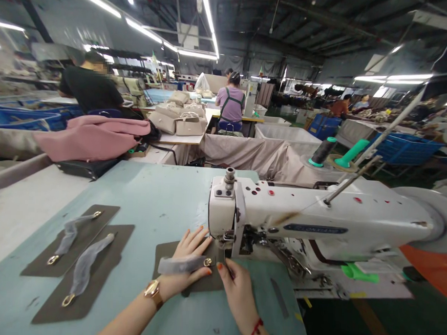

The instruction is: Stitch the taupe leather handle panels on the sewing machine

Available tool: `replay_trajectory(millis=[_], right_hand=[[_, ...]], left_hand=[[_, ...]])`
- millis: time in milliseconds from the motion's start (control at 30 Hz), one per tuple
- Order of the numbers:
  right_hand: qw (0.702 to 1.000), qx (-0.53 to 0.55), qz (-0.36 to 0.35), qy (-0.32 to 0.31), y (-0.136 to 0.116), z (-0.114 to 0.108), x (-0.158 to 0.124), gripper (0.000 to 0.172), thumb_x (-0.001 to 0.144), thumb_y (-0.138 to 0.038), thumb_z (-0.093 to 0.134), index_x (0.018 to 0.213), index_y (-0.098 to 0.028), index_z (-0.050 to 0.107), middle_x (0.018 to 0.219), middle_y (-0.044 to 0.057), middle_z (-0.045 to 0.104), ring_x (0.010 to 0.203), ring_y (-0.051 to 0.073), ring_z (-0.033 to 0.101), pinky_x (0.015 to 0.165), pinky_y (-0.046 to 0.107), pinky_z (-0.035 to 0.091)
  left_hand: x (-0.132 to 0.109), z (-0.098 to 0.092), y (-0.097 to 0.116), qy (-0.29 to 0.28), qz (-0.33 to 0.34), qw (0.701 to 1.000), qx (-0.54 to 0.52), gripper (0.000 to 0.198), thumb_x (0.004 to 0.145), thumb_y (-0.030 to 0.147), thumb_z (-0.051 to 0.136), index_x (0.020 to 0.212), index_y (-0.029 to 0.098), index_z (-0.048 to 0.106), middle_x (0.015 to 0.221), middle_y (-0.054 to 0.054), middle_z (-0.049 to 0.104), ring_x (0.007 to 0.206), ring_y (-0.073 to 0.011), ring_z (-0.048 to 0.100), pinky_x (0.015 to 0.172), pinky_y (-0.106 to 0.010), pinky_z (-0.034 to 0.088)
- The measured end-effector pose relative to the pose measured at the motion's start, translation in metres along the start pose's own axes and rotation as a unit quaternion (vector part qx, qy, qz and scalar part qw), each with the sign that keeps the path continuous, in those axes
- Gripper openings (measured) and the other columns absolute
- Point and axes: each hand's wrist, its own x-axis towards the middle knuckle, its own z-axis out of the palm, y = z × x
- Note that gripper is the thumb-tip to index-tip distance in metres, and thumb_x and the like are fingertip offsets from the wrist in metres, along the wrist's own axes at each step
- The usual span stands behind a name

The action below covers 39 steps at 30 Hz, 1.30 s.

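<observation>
A flat brown panel (165, 254) lies on the sewing machine bed with its right part under the machine head (222, 211). My left hand (185, 256) rests flat on this panel, fingers spread toward the presser foot. A handle wrapped in clear plastic (176, 265) lies across the back of that hand, its gold ring (207, 261) near my thumb. Close in front of the needle area, my right hand (237, 287) has its thumb and forefinger pinched on a short dark strip (221, 257). The needle point itself is hidden.
Two more brown panels (106, 255) with plastic-wrapped handles lie at left on the pale green tabletop (153, 189). A loose dark strip (279, 297) is right of my right hand. Thread spools (322, 152) stand behind the machine. Beige bags (190, 125) and seated people are beyond.
</observation>
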Motion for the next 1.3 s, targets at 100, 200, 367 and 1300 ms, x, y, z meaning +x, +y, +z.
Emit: replay_trajectory(millis=[100, 200, 367, 1300], right_hand=[[1.0, 0.002, 0.014, 0.022, 0.0, 0.006, 0.0, 0.038, 0.094, -0.042, 0.046, 0.071, -0.016, 0.062, 0.062, 0.001, 0.059, 0.056, 0.013, 0.049, 0.052, 0.021, 0.032], [0.999, 0.015, 0.035, 0.035, 0.004, 0.008, -0.002, 0.043, 0.093, -0.044, 0.046, 0.063, -0.015, 0.057, 0.056, -0.001, 0.051, 0.053, 0.012, 0.043, 0.05, 0.022, 0.028], [0.995, 0.057, 0.073, 0.035, 0.01, 0.012, -0.002, 0.045, 0.089, -0.049, 0.049, 0.059, -0.016, 0.049, 0.055, -0.003, 0.041, 0.054, 0.01, 0.035, 0.05, 0.022, 0.026], [0.996, 0.041, 0.073, -0.041, 0.007, -0.003, -0.011, 0.044, 0.093, -0.045, 0.048, 0.071, -0.014, 0.071, 0.063, 0.002, 0.065, 0.055, 0.012, 0.05, 0.053, 0.022, 0.031]], left_hand=[[0.014, -0.026, -0.003, -0.073, 0.05, 0.996, 0.024, 0.064, 0.084, 0.062, 0.046, 0.137, 0.026, 0.042, 0.132, -0.007, 0.057, 0.12, -0.0296, 0.048, 0.099, -0.046, 0.039], [0.02, -0.041, -0.001, -0.098, 0.056, 0.993, 0.039, 0.061, 0.083, 0.065, 0.043, 0.128, 0.026, 0.052, 0.125, -0.005, 0.062, 0.116, -0.0301, 0.05, 0.094, -0.044, 0.039], [0.021, -0.04, -0.002, -0.104, 0.055, 0.993, 0.024, 0.062, 0.081, 0.066, 0.045, 0.127, 0.025, 0.052, 0.125, -0.004, 0.062, 0.116, -0.0302, 0.05, 0.094, -0.043, 0.037], [0.034, -0.05, -0.015, -0.084, 0.003, 0.983, -0.164, 0.039, 0.086, 0.053, 0.051, 0.11, 0.025, 0.064, 0.111, -0.004, 0.068, 0.108, -0.0223, 0.059, 0.097, -0.038, 0.045]])
